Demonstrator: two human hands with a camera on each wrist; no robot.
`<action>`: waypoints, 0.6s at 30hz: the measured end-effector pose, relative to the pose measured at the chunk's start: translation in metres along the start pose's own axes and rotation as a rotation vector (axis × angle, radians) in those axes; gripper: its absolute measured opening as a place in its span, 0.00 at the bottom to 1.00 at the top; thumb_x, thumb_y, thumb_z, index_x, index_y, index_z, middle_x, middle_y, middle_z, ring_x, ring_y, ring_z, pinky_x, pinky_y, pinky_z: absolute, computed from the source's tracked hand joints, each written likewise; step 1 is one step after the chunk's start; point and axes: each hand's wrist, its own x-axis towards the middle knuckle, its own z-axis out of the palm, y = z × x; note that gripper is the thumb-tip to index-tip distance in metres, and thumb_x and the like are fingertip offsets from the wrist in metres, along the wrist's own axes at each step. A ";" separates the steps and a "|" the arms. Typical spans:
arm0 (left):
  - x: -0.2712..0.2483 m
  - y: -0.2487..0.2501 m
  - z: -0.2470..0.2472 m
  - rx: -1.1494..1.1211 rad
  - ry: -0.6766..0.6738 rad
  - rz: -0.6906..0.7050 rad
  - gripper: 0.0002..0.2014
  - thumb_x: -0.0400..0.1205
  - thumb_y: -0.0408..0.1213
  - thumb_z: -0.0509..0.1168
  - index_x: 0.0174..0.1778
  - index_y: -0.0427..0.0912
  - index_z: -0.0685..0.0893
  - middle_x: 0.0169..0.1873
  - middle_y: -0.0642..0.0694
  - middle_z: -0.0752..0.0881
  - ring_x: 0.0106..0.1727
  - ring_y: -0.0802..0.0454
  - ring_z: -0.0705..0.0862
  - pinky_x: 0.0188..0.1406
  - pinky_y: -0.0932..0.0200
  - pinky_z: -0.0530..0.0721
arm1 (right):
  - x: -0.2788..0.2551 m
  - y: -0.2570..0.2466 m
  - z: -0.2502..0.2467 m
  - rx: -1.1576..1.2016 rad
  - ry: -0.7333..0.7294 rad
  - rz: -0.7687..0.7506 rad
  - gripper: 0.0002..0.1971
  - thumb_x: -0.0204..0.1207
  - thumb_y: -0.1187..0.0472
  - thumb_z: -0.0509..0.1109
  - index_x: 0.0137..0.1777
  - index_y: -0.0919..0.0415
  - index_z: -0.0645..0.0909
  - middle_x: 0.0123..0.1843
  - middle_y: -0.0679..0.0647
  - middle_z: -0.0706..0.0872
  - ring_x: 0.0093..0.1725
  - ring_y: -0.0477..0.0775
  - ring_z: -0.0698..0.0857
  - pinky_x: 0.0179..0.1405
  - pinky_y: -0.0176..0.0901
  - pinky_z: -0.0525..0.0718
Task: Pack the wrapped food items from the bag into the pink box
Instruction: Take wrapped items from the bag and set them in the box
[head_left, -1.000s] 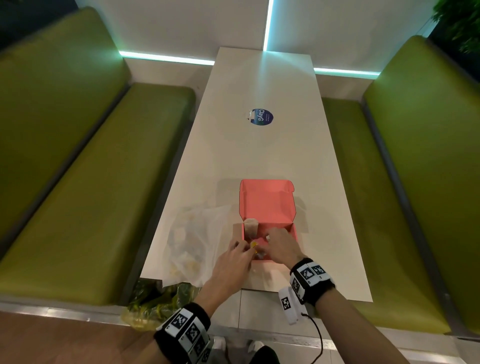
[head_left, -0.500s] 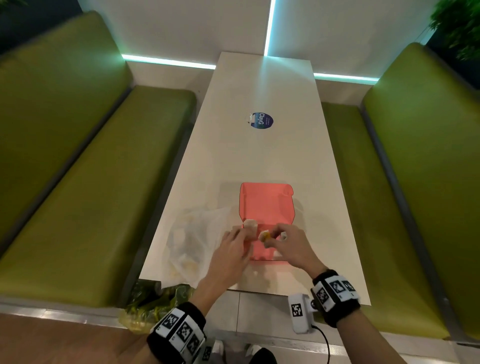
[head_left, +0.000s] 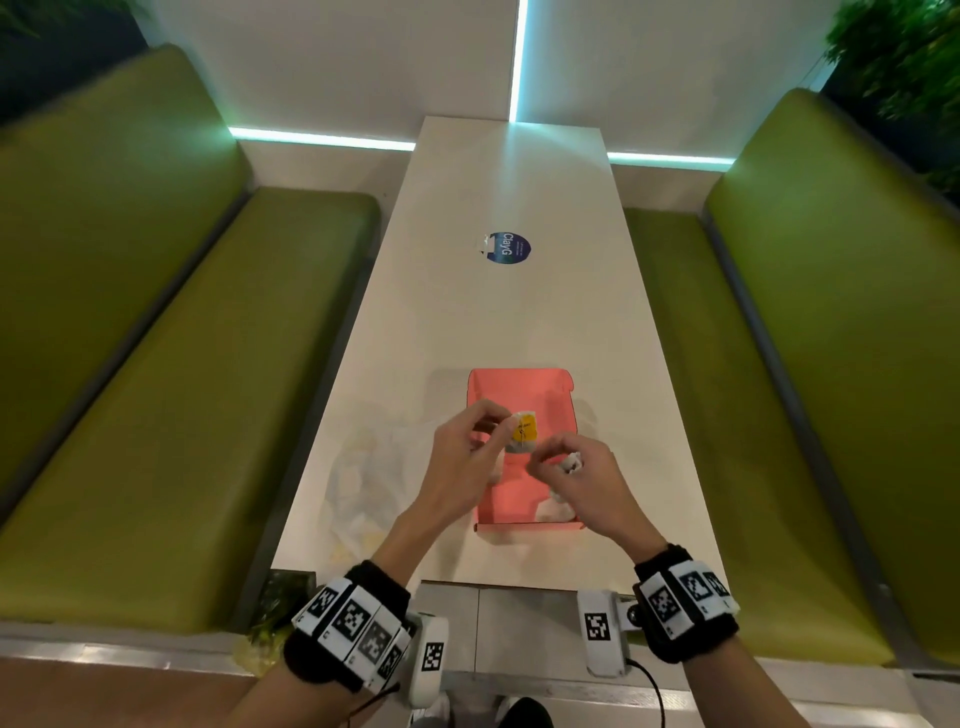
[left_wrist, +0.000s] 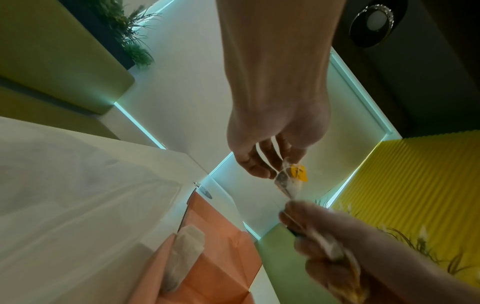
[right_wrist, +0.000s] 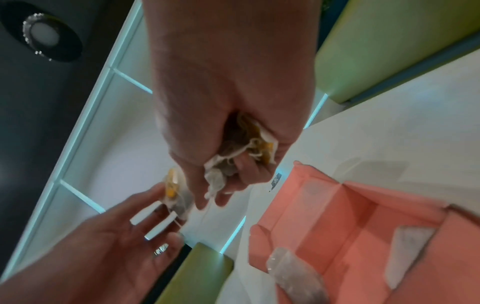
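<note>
– Above the pink box (head_left: 524, 526), near the close end of the surface (head_left: 509, 312), what has changed in the last second?

– Both hands have come up. A moment ago they were low at the box's near wall, fingers together over something small. Now the left hand (head_left: 462, 467) pinches one wrapped item with a yellow label (head_left: 523, 434) and holds it up over the middle of the box.

– And the right hand (head_left: 582, 483)?

– Curled round a crumpled bundle of wrapped items (right_wrist: 241, 152), strings trailing from it. The two hands are just apart, and a thin thread seems to run from the lifted item to the right fingertips (left_wrist: 288, 214).

– So it is being pulled free of the bundle?

– That is my reading: one piece is being separated so it can be laid down alone.

– Is anything packed yet?

– Yes, two pale wrapped pieces (right_wrist: 296, 273) already lie inside the box. The clear bag (head_left: 374, 478) sits just to the left of it and appears to hold more.

– Then the task is under way but far from finished?

– I think so. The thread could snag and drag other pieces out when the item is lowered.
</note>
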 end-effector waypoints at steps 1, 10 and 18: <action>0.000 0.001 -0.001 -0.009 0.005 -0.004 0.06 0.84 0.33 0.68 0.42 0.44 0.84 0.35 0.63 0.86 0.39 0.65 0.83 0.34 0.73 0.75 | -0.003 0.005 0.000 -0.076 -0.045 0.024 0.04 0.73 0.65 0.79 0.43 0.57 0.88 0.41 0.49 0.91 0.44 0.45 0.88 0.46 0.39 0.83; -0.002 0.008 -0.010 0.064 -0.008 0.030 0.04 0.85 0.32 0.67 0.47 0.35 0.84 0.38 0.48 0.86 0.38 0.66 0.87 0.28 0.73 0.77 | -0.009 -0.028 -0.016 -0.303 -0.011 0.002 0.01 0.77 0.58 0.76 0.47 0.51 0.87 0.33 0.50 0.87 0.31 0.46 0.86 0.30 0.41 0.83; -0.001 -0.002 -0.012 0.172 -0.011 0.011 0.06 0.85 0.40 0.68 0.43 0.47 0.83 0.37 0.57 0.87 0.39 0.60 0.86 0.33 0.67 0.77 | -0.030 -0.119 -0.046 -0.182 0.044 -0.202 0.04 0.77 0.62 0.77 0.46 0.52 0.88 0.30 0.49 0.84 0.28 0.41 0.83 0.29 0.24 0.74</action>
